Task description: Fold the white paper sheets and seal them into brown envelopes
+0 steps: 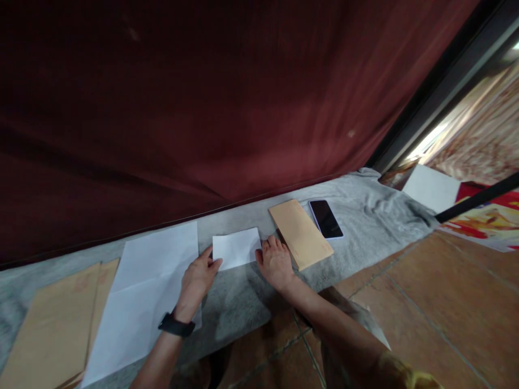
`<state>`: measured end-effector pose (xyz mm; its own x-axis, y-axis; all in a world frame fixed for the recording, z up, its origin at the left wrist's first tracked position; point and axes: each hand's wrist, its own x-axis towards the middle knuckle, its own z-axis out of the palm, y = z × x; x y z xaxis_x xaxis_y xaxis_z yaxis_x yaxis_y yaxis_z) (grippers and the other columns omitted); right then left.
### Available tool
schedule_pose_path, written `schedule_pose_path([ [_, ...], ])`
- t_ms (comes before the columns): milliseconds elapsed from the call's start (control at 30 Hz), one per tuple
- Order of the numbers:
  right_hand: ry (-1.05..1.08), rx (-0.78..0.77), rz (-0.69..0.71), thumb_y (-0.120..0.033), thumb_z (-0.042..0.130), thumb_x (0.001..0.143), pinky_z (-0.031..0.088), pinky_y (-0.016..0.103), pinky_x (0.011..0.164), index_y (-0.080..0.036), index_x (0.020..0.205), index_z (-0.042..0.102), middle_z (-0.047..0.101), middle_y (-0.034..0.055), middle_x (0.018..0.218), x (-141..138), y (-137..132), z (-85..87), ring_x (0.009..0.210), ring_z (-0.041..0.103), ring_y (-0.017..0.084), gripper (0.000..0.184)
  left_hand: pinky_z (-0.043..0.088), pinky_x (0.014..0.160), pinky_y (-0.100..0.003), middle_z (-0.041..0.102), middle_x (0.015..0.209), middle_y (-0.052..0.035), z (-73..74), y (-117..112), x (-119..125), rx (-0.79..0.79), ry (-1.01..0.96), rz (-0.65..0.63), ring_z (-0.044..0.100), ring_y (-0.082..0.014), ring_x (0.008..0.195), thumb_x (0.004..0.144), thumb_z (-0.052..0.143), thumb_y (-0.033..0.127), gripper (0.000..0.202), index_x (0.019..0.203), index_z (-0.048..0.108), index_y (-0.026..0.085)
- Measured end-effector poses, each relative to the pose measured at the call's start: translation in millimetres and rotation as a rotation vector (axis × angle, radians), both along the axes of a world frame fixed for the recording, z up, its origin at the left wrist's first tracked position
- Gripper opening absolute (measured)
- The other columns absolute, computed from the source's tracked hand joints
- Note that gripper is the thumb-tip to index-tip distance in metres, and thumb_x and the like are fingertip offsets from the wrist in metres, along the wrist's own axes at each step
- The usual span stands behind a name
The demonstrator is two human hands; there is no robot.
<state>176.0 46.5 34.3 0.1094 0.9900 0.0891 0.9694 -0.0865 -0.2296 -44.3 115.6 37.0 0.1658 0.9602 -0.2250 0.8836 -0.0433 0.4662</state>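
A small folded sheet of white paper lies on the grey cloth between my hands. My left hand, a black watch on its wrist, grips the paper's left edge with thumb and fingers. At the opposite edge, my right hand has its thumb on the paper and its other fingers curled beside it. Close to the right of that hand lies a brown envelope. Larger white sheets, with a crease across them, are spread out on the left, partly behind my left forearm.
Large brown envelopes lie at the far left. A phone rests beside the smaller envelope. Behind the narrow grey cloth surface hangs a dark red curtain. A dark bar and a printed sheet are at right, above floor tiles.
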Motion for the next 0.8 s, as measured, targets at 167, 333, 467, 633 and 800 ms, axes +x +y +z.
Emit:
schedule_pose_path([
  [167,0.001,-0.023,-0.004,-0.032,0.043,0.101,0.047,0.045,0.092,-0.013,0.112,0.066,0.063,0.0172,0.115,0.3,0.4,1.0,0.105,0.057,0.030,0.032,0.044,0.063,-0.027,0.076,0.080,-0.0025,4.5,2.1,1.9,-0.030,0.018,0.005,0.070,-0.0218,0.077,0.091,0.052,0.038,0.053,0.139,0.055,0.017],
  [333,0.000,-0.017,0.001,-0.032,0.043,0.101,0.048,0.044,0.090,-0.013,0.110,0.066,0.064,0.0166,0.113,0.9,0.7,1.3,0.102,0.058,0.029,0.030,0.046,0.066,-0.026,0.077,0.083,-0.0018,-0.8,5.6,0.6,-0.022,-0.004,0.015,0.070,-0.0210,0.078,0.088,0.056,0.035,0.051,0.137,0.057,0.019],
  [467,-0.003,-0.011,0.006,-0.030,0.042,0.102,0.048,0.044,0.090,-0.014,0.110,0.066,0.064,0.0169,0.113,0.3,0.0,1.0,0.103,0.058,0.029,0.030,0.046,0.065,-0.026,0.076,0.079,-0.0003,-6.0,7.2,-0.2,-0.003,-0.007,0.026,0.071,-0.0204,0.077,0.087,0.057,0.033,0.048,0.134,0.060,0.021],
  [633,-0.027,-0.013,0.005,-0.031,0.039,0.103,0.048,0.045,0.090,-0.012,0.115,0.063,0.063,0.0186,0.116,-0.6,-2.4,-0.8,0.102,0.058,0.030,0.033,0.044,0.062,-0.027,0.075,0.076,0.0004,-5.1,6.2,3.1,-0.018,0.032,0.040,0.069,-0.0203,0.073,0.088,0.057,0.033,0.047,0.135,0.060,0.024],
  [800,-0.037,0.059,0.044,-0.029,0.042,0.102,0.044,0.049,0.101,-0.012,0.133,0.055,0.058,0.0213,0.136,1.7,-4.1,-5.5,0.119,0.054,0.033,0.038,0.044,0.066,-0.027,0.076,0.083,-0.0004,1.2,3.1,7.3,-0.021,0.028,0.069,0.069,-0.0201,0.079,0.088,0.060,0.031,0.046,0.133,0.060,0.025],
])
